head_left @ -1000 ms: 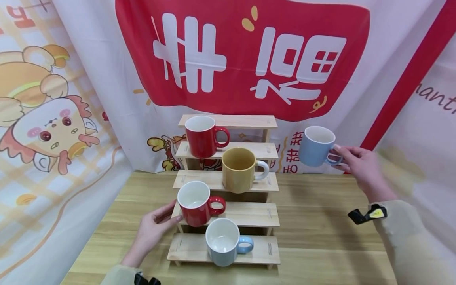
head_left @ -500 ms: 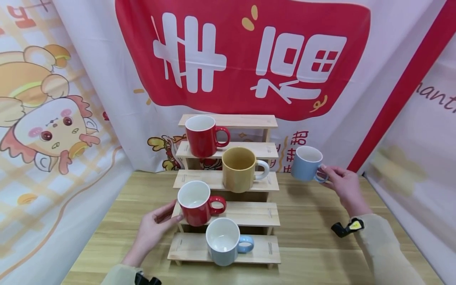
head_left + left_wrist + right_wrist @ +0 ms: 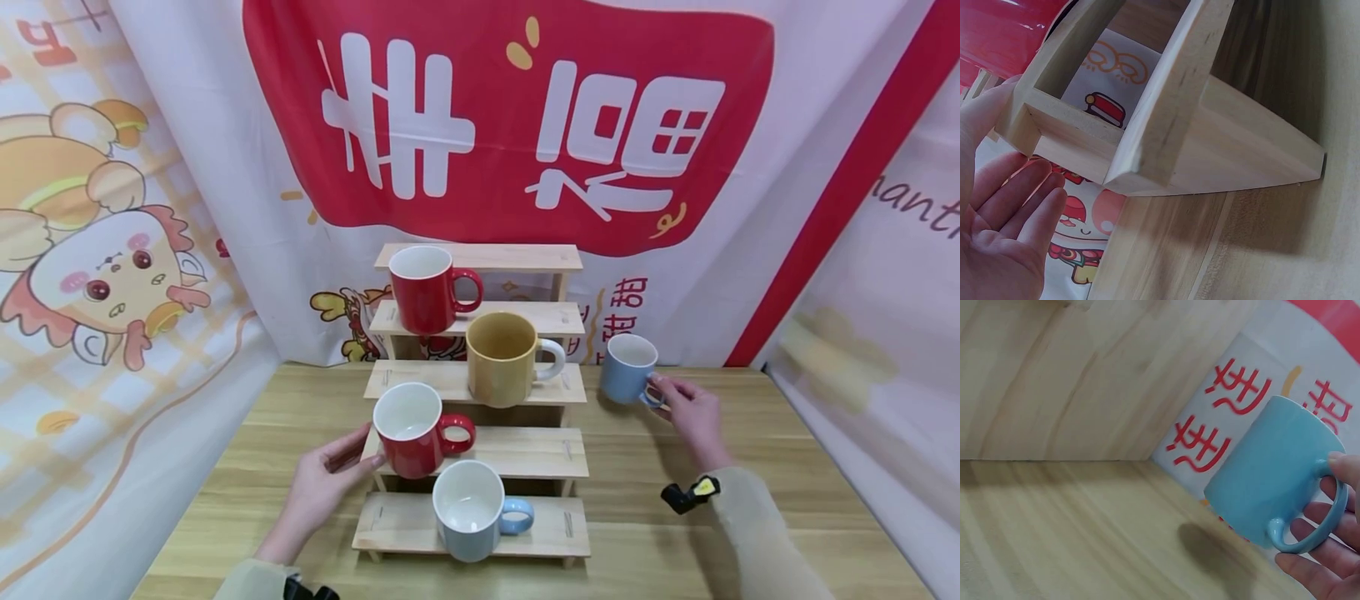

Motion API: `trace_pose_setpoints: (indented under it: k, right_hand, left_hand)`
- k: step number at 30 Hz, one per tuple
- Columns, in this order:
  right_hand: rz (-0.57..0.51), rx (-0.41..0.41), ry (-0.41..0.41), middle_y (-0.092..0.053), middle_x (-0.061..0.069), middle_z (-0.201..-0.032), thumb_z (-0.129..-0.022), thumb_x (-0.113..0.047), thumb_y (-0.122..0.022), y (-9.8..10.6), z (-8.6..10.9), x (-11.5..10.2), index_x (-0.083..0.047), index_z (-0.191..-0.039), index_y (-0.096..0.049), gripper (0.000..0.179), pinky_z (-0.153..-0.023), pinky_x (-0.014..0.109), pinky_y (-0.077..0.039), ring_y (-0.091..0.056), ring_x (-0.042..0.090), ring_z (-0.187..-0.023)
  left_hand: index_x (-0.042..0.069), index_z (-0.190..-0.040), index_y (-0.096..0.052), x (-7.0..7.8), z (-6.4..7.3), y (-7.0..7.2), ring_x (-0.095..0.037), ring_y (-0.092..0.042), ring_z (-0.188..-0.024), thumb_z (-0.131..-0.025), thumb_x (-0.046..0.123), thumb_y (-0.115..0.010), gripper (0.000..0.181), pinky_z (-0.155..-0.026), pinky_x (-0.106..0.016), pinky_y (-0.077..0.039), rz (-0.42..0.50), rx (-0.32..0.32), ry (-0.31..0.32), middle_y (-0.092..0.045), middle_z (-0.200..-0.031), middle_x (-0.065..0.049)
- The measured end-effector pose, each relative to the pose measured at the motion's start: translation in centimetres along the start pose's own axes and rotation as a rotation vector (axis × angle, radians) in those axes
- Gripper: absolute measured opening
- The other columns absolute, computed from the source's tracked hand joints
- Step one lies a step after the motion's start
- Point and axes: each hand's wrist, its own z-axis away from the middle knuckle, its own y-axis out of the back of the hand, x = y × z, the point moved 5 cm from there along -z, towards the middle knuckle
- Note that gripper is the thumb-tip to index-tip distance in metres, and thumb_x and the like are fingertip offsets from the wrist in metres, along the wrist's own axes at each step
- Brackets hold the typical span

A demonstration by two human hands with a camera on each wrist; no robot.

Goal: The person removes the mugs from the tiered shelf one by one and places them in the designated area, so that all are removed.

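My right hand (image 3: 688,414) pinches the handle of a light blue mug (image 3: 1266,469), white inside. The mug is upright to the right of the stepped wooden stand (image 3: 525,450), just above the table, its shadow apart from it in the right wrist view. My left hand (image 3: 318,492) rests at the stand's left end, beside a red mug (image 3: 408,442). In the left wrist view its thumb touches the wood and its fingers extend loosely below. Another red mug (image 3: 423,300), a mustard mug (image 3: 501,371) with a white handle and a blue mug (image 3: 468,517) stand on other steps.
Wood-grain table (image 3: 660,533) lies under the stand. A printed cloth (image 3: 510,125) with a red panel hangs close behind it. Cloth walls rise at left (image 3: 112,375) and right (image 3: 862,333). The stand's top step (image 3: 517,257) bears no mug.
My right hand has brought the blue mug down and left, from in front of the right-hand cloth to close over the table beside the stand. The left hand has stayed in place.
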Motion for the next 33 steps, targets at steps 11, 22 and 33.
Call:
trace_pose_setpoints:
  k: [11,22,33]
  right_hand:
    - [0.031,0.068,-0.011,-0.075,0.013,-0.109,-0.097,-0.029,-0.072,-1.1,0.0,2.2,0.008,-0.124,-0.067,0.047,-0.084,0.034,-0.062,-0.072,0.012,-0.093]
    - [0.044,0.079,-0.032,-0.07,0.02,-0.119,-0.097,-0.033,-0.073,-2.0,0.4,2.6,0.005,-0.125,-0.068,0.047,-0.085,0.031,-0.061,-0.069,0.021,-0.104]
    - [0.005,0.08,-0.047,-0.071,0.018,-0.109,-0.097,-0.027,-0.074,-2.6,1.7,2.8,0.009,-0.12,-0.067,0.043,-0.086,0.034,-0.061,-0.071,0.021,-0.094]
  left_hand:
    - [0.002,-0.139,-0.06,0.0,0.1,0.0,-0.038,-0.055,-0.128,-0.083,0.022,-0.087,0.065,-0.099,-0.026,-0.05,-0.012,0.0,-0.011,-0.057,-0.141,-0.019]
    - [0.003,-0.138,-0.061,-0.3,-0.1,0.2,-0.035,-0.057,-0.127,-0.081,0.027,-0.088,0.068,-0.099,-0.027,-0.051,-0.04,0.01,-0.004,-0.059,-0.14,-0.016]
    - [0.004,-0.139,-0.061,-0.2,0.0,0.1,-0.034,-0.057,-0.127,-0.082,0.028,-0.088,0.068,-0.098,-0.026,-0.051,-0.043,0.009,0.008,-0.06,-0.14,-0.015]
